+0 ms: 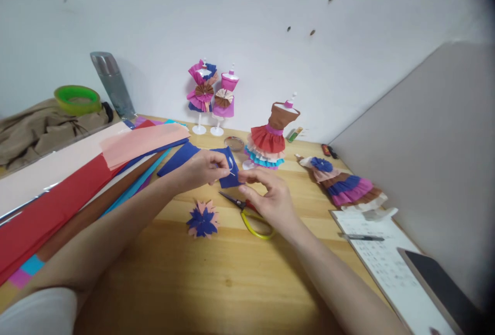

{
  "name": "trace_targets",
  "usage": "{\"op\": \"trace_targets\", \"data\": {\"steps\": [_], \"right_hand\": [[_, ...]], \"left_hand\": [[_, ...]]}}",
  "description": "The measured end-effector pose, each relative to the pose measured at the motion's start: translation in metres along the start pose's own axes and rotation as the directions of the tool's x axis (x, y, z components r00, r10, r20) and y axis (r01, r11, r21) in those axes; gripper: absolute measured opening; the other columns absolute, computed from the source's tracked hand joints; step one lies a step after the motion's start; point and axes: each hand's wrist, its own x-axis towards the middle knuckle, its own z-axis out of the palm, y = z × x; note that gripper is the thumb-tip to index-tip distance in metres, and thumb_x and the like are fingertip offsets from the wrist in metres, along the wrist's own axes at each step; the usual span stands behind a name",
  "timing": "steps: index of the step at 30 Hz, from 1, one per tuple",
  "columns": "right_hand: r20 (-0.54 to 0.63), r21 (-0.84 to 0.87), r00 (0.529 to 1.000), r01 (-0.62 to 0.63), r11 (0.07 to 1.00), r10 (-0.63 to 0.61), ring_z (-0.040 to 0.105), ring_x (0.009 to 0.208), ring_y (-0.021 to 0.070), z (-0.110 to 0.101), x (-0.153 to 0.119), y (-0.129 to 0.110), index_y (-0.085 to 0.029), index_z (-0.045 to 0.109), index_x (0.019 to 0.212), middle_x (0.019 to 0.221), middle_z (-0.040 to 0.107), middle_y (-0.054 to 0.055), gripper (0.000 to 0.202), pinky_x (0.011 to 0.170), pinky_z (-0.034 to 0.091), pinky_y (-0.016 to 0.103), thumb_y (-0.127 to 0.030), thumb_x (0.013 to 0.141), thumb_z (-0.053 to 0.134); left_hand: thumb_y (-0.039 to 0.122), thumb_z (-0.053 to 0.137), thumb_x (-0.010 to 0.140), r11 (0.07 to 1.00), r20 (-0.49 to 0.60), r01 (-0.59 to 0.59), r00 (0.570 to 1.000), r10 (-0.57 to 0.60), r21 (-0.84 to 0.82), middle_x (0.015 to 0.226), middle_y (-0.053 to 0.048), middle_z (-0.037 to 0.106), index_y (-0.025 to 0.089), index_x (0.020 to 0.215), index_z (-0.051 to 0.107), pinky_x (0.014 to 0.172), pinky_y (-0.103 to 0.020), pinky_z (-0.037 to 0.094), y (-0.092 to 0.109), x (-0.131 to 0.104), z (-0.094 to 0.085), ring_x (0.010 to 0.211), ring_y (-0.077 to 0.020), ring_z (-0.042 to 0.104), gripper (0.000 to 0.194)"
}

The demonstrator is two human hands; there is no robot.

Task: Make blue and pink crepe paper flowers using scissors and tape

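My left hand [209, 168] is closed in a pinch on a small thin white strip [232, 172], too small to name more exactly. Close to its right, my right hand [268, 193] has thumb and fingertips apart, with nothing visible between them. Blue paper pieces [231, 179] lie on the table behind the hands. Below my right hand are scissors [247, 211] with yellow handles, blades pointing left. A flower of layered blue and peach paper [203, 220] lies flat in front of my left hand.
Paper-dressed mannequins [273, 134] stand along the wall. Colored paper sheets [73, 190] cover the left side, near a bottle [112, 82] and green tape roll [77, 99]. On the right lie another dressed figure [348, 185], a printed sheet [386, 263], a pen [363, 237] and a phone [441, 283].
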Motion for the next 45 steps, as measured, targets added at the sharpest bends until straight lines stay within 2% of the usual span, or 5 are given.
{"op": "trace_targets", "data": {"steps": [11, 21, 27, 35, 45], "right_hand": [[-0.178, 0.053, 0.981, 0.088, 0.995, -0.077, 0.067, 0.068, 0.0161, -0.003, 0.006, -0.037, -0.021, 0.068, 0.076, 0.073, 0.073, 0.001, 0.009, 0.067, 0.052, 0.028, -0.021, 0.084, 0.065], [-0.224, 0.323, 0.974, 0.031, 0.946, 0.044, 0.061, 0.066, 0.0165, 0.008, 0.022, -0.066, -0.021, 0.067, 0.072, 0.069, 0.068, 0.001, 0.011, 0.066, 0.049, 0.031, -0.025, 0.082, 0.065], [-0.463, -0.066, 0.841, 0.281, 0.957, -0.279, 0.064, 0.069, 0.019, 0.017, 0.021, -0.061, -0.024, 0.069, 0.08, 0.073, 0.07, 0.003, 0.012, 0.068, 0.051, 0.035, -0.017, 0.085, 0.061], [-0.226, -0.434, 0.746, 0.498, 0.75, -0.626, 0.066, 0.074, 0.0189, 0.012, 0.024, -0.039, -0.023, 0.07, 0.094, 0.079, 0.074, 0.006, 0.02, 0.065, 0.047, 0.033, -0.008, 0.085, 0.06], [-0.179, -0.067, 0.918, 0.348, 0.935, -0.355, 0.064, 0.067, 0.0165, 0.007, 0.028, -0.044, -0.021, 0.069, 0.081, 0.071, 0.069, 0.003, 0.017, 0.064, 0.049, 0.031, -0.015, 0.089, 0.055]], "left_hand": [[0.017, 0.057, 0.078, 0.987, -0.091, -0.156, 0.983, 0.159, 0.037, 0.049, 0.006, 0.048, 0.015, 0.065, 0.06, 0.049, -0.019, 0.032, 0.043, -0.027, -0.004, 0.047, -0.0067, 0.043, 0.014], [0.033, 0.068, 0.076, 0.95, 0.038, -0.048, 0.997, 0.063, -0.31, 0.052, 0.002, 0.056, 0.014, 0.08, 0.069, 0.043, -0.018, 0.037, 0.039, -0.031, -0.034, 0.044, -0.0067, 0.045, 0.02], [0.023, 0.066, 0.077, 0.973, -0.1, -0.02, 0.995, -0.004, -0.232, 0.05, 0.004, 0.054, 0.013, 0.077, 0.07, 0.042, -0.017, 0.037, 0.047, -0.037, -0.048, 0.043, -0.0054, 0.044, 0.01], [0.016, 0.065, 0.072, 0.96, -0.241, -0.014, 0.969, -0.056, -0.28, 0.043, 0.005, 0.051, 0.015, 0.073, 0.074, 0.038, -0.017, 0.033, 0.045, -0.034, -0.012, 0.04, -0.0058, 0.042, 0.009], [0.012, 0.065, 0.073, 0.961, -0.33, -0.271, 0.904, 0.273, 0.052, 0.068, -0.002, 0.069, 0.017, 0.071, 0.073, 0.056, -0.021, 0.044, 0.036, -0.033, -0.012, 0.062, -0.0108, 0.056, 0.01]]}}
